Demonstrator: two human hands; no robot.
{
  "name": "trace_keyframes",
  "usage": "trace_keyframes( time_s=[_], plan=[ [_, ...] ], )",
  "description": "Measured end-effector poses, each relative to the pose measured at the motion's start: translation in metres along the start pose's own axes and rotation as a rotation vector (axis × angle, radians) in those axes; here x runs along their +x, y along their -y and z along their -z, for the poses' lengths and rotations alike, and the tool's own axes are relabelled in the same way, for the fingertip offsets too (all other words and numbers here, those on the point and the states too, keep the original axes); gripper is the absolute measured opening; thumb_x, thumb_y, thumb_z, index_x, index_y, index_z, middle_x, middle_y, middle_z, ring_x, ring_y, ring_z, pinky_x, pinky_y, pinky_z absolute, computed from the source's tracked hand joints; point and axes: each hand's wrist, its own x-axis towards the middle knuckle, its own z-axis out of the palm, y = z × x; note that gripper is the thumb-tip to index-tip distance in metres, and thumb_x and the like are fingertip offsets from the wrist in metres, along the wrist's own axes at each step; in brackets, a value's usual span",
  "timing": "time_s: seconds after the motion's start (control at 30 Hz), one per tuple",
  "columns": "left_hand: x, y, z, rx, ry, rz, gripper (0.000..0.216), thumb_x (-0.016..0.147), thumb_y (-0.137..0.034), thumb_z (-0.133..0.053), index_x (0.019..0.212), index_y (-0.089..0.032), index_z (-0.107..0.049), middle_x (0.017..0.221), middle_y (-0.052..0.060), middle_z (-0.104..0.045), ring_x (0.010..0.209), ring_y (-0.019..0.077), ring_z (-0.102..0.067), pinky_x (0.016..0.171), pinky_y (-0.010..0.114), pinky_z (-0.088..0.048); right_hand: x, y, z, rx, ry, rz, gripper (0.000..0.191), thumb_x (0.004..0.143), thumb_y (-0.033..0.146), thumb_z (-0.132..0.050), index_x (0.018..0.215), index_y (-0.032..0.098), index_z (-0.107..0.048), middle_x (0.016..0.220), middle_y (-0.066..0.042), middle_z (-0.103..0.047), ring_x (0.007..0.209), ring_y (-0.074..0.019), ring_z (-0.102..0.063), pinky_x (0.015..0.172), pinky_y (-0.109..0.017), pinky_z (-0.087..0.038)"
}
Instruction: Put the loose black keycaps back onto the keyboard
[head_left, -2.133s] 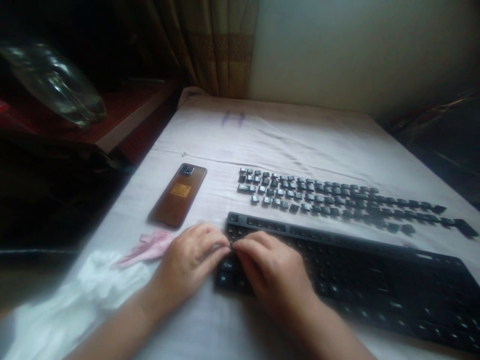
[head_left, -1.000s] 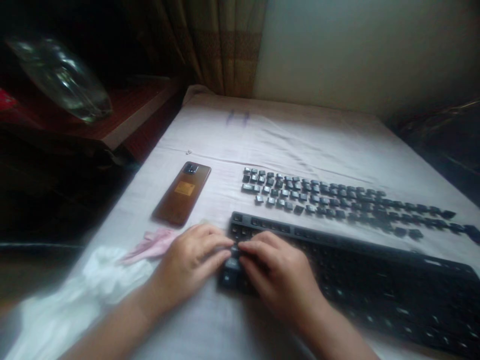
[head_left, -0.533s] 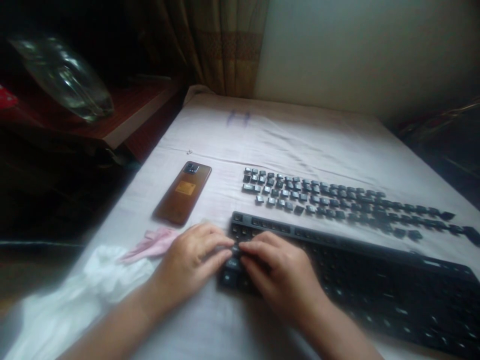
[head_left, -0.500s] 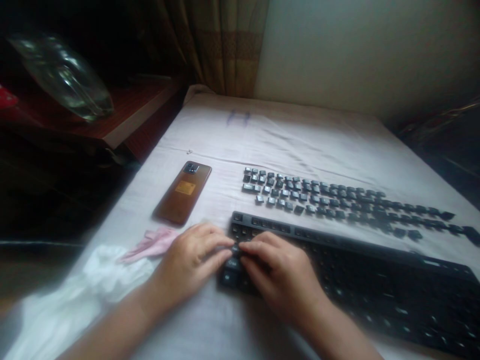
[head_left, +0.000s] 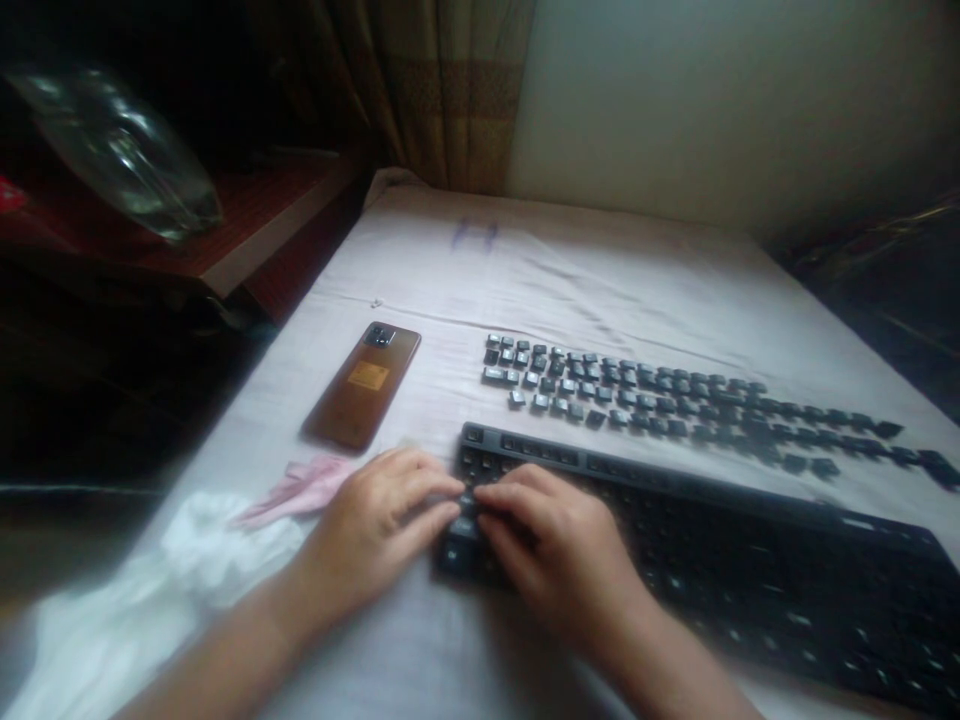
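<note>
A black keyboard [head_left: 750,590] with most of its keycaps off lies on the cloth-covered surface. At its left end, my left hand [head_left: 390,505] and my right hand [head_left: 559,535] meet from both sides over a dark keycap [head_left: 466,497]. The fingertips and thumbs of both hands are closed about it, low against the keyboard. Larger keycaps [head_left: 454,555] sit in place at the near left corner. Behind the keyboard, loose black keycaps [head_left: 568,387] lie in several rows. Blur hides how the keycap is seated.
A brown phone [head_left: 364,390] lies face down left of the keycaps. Beside my left wrist are a pink cloth [head_left: 300,485] and a crumpled white cloth [head_left: 142,590]. A glass vessel [head_left: 135,165] lies tilted on a dark red wooden table [head_left: 277,215] at the left.
The view has shifted very slightly. Both hands keep the same grip at the keyboard's left end, and the loose keycaps lie as before.
</note>
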Motion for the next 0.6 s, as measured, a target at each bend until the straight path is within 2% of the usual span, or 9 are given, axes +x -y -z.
trace_keyframes(
  time_s=[0.33,0.6],
  plan=[
    [-0.0008,-0.0007,-0.0026,0.001,-0.038,0.018,0.012,0.092,-0.018,-0.062,0.1,-0.024,-0.068,0.093,-0.001,-0.066,0.087,0.0141,-0.063,0.079,0.027,-0.05,-0.002,-0.0019,-0.0009,0.002,0.012,-0.006,0.019,0.084,0.011,-0.06,0.096,0.018,-0.074,0.084,-0.006,-0.071,0.071,-0.0173,-0.069,0.063,-0.026,-0.054],
    [-0.0005,-0.0013,-0.0016,-0.027,-0.003,0.057,0.012,0.093,-0.019,-0.06,0.1,-0.023,-0.069,0.094,0.001,-0.067,0.088,0.016,-0.063,0.081,0.03,-0.051,0.0006,-0.0007,0.0008,0.001,0.068,-0.053,0.021,0.085,0.013,-0.06,0.097,0.021,-0.075,0.087,-0.005,-0.072,0.074,-0.0161,-0.069,0.067,-0.025,-0.055]
  ],
)
